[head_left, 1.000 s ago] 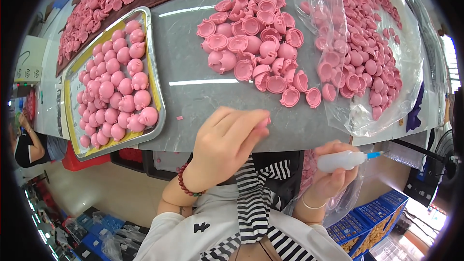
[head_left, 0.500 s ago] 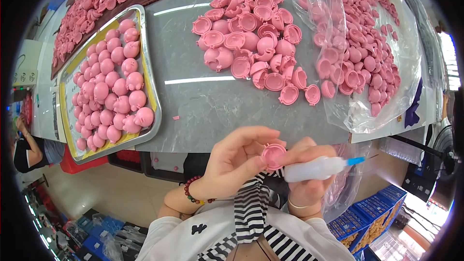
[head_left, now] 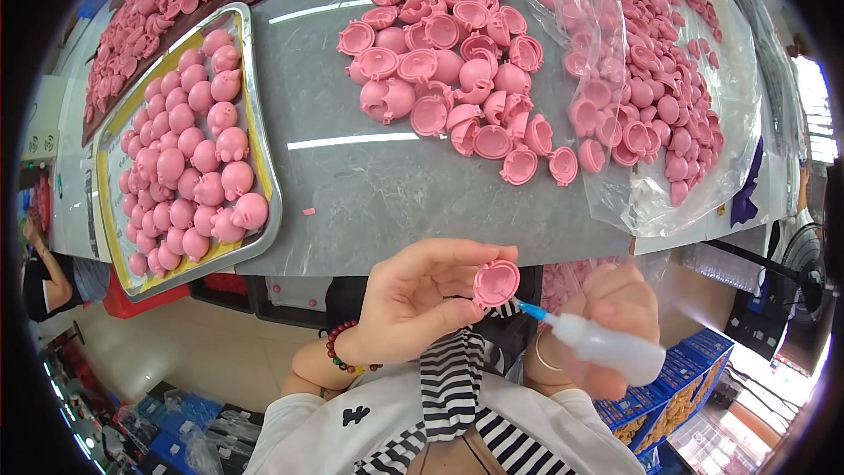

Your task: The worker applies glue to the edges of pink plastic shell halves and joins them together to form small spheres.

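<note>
Fingers (head_left: 457, 251) of our left hand (head_left: 404, 310) are pinching a pink half-shell (head_left: 498, 282) by its edge, thumb below and fingertips above, and its hollow is facing up toward us. Our right hand (head_left: 626, 303) is gripping a whitish squeeze bottle (head_left: 607, 348); its fingers are showing blurred, so we cannot tell how hard they are pressing. The blue nozzle (head_left: 533, 310) is pointing at the half-shell's lower right rim; whether it is touching or only sitting just beside it, we cannot tell, nor whether anything is coming out.

We are holding the half-shell in front of our chest, near the close edge of the grey table (head_left: 369, 207). Ahead of us, loose pink pieces (head_left: 441, 32) are lying heaped; more are filling a clear bag (head_left: 646, 215) to the right, and pink balls (head_left: 170, 165) are resting in a metal tray (head_left: 262, 110) to the left.

By our reading, we are dosing this one piece from the bottle. The next move seems to be calling for a steady left pinch, the nozzle meeting the rim, and a light, even squeeze.
</note>
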A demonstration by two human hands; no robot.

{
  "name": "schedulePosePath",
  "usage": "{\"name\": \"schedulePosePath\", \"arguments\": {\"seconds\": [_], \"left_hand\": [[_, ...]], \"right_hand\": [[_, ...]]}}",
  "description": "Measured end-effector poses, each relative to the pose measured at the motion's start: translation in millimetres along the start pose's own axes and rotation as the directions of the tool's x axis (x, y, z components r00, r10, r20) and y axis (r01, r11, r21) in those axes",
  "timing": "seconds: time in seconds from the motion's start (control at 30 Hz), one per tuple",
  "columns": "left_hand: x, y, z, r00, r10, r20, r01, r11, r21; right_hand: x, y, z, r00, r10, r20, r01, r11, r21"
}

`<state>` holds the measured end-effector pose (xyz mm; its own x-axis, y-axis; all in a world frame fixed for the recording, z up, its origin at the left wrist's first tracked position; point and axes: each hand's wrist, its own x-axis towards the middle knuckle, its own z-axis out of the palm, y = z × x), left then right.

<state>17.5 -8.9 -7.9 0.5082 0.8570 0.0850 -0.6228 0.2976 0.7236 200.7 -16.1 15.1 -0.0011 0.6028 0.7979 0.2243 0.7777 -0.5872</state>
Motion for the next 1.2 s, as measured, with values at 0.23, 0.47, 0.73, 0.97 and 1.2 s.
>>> {"name": "schedulePosePath", "arguments": {"seconds": [0.23, 0.47, 0.73, 0.97, 1.2], "left_hand": [[1, -1, 1, 1.000, 0.013, -0.003, -0.013, 0.999, 0.036], [1, 1, 1, 1.000, 0.005, -0.009, -0.005, 0.999, 0.039], [0, 1, 1, 1.000, 0.022, -0.018, -0.021, 0.998, 0.056], [0, 2, 1, 0.999, 0.030, -0.025, -0.028, 0.996, 0.084], [0, 5, 6, 0.976, 0.194, -0.095, -0.114, 0.835, 0.538]], "right_hand": [[2, -13, 12, 0.997, 0.073, 0.008, -0.072, 0.990, -0.118], [0, -11, 15, 0.995, 0.084, -0.054, -0.089, 0.991, -0.103], [1, -15, 12, 0.982, 0.190, -0.023, -0.191, 0.975, -0.111], [-2, -9, 11, 0.985, 0.122, -0.118, -0.139, 0.980, -0.143], [-4, -11, 10, 0.977, 0.201, -0.076, -0.209, 0.969, -0.130]]}}
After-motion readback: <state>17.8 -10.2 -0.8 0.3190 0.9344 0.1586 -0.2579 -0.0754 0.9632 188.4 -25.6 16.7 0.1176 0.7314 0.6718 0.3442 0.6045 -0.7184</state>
